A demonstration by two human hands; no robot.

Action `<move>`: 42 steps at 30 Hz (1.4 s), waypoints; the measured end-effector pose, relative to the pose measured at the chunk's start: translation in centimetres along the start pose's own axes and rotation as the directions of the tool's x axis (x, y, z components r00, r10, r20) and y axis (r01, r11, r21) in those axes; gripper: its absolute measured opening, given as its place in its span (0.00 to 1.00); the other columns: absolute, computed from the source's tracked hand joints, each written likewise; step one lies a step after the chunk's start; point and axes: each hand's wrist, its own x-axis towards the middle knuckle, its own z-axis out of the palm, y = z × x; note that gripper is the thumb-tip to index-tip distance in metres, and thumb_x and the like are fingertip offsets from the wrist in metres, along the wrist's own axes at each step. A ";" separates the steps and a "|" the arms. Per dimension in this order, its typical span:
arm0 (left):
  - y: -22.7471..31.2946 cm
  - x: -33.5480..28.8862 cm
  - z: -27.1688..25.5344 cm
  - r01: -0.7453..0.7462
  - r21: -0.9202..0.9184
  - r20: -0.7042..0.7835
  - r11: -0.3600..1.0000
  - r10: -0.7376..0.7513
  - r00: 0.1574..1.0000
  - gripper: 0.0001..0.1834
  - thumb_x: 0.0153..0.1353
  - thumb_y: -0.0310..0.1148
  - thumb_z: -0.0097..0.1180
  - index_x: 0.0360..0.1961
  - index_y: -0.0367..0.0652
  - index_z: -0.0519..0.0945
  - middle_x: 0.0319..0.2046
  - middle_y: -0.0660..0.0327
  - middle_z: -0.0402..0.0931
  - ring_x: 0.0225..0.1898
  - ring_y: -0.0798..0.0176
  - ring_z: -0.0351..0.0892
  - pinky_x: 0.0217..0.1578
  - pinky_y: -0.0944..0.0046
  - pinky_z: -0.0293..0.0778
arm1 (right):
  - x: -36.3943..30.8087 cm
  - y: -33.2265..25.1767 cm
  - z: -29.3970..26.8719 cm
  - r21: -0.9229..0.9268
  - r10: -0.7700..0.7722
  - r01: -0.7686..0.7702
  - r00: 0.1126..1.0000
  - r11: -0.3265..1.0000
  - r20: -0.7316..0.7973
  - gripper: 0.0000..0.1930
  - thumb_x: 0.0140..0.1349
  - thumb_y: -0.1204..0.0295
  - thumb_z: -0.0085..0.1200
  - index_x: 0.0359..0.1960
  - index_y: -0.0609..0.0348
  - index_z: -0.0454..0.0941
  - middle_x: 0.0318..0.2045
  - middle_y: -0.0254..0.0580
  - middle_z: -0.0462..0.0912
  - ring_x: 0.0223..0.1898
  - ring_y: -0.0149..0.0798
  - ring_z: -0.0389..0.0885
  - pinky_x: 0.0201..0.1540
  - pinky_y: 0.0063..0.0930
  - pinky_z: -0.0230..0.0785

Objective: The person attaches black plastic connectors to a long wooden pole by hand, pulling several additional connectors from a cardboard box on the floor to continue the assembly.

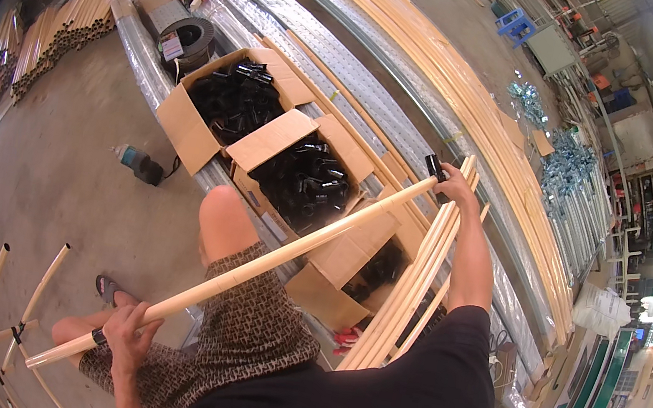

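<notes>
A long cream-coloured pipe [286, 246] slants across my lap, its low end at the lower left and its high end at the upper right. My left hand [128, 336] is closed around its lower part. A small dark thing shows beside those fingers; I cannot make out what it is. At the pipe's upper end, my right hand [457, 186] grips a black pipe fitting [435, 167]. Whether the fitting is on the pipe or just beside its end, I cannot tell. Several more cream pipes [407, 288] lean beside my right forearm.
Open cardboard boxes [265, 148] of black fittings [305, 180] stand before me on wrapped metal lengths. Long cream pipes [445, 87] lie beyond. On the floor at left are a cordless power tool [138, 164] and a joined pipe frame [16, 332]. Pipe bundles [66, 26] lie farther off.
</notes>
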 end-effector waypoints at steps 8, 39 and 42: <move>0.3 0.5 0.6 -0.011 0.011 0.009 1.000 0.011 1.000 0.20 0.51 0.36 0.74 0.42 0.39 0.82 0.29 0.55 0.78 0.32 0.48 0.79 0.34 0.51 0.72 | -2.6 -1.1 5.1 0.142 -0.165 0.164 0.986 0.976 -0.010 0.37 0.45 0.77 0.68 0.63 0.63 0.76 0.32 0.38 0.85 0.27 0.31 0.82 0.26 0.26 0.73; -2.8 -1.2 -5.0 0.235 -0.314 0.181 0.920 -0.185 0.966 0.32 0.55 0.40 0.74 0.60 0.44 0.78 0.39 0.47 0.85 0.39 0.43 0.85 0.42 0.53 0.79 | -34.1 -29.5 32.3 0.636 -0.511 -0.039 0.559 0.770 0.653 0.47 0.59 0.83 0.67 0.79 0.57 0.53 0.48 0.35 0.81 0.43 0.26 0.80 0.46 0.20 0.75; -1.6 -0.4 -5.6 0.167 -0.246 0.233 0.955 -0.109 0.966 0.36 0.55 0.41 0.72 0.65 0.46 0.74 0.40 0.46 0.85 0.40 0.43 0.86 0.42 0.52 0.79 | -36.2 -29.9 38.1 0.629 -0.565 -0.023 0.413 0.777 0.714 0.52 0.59 0.84 0.64 0.82 0.50 0.45 0.51 0.37 0.78 0.46 0.27 0.78 0.50 0.23 0.75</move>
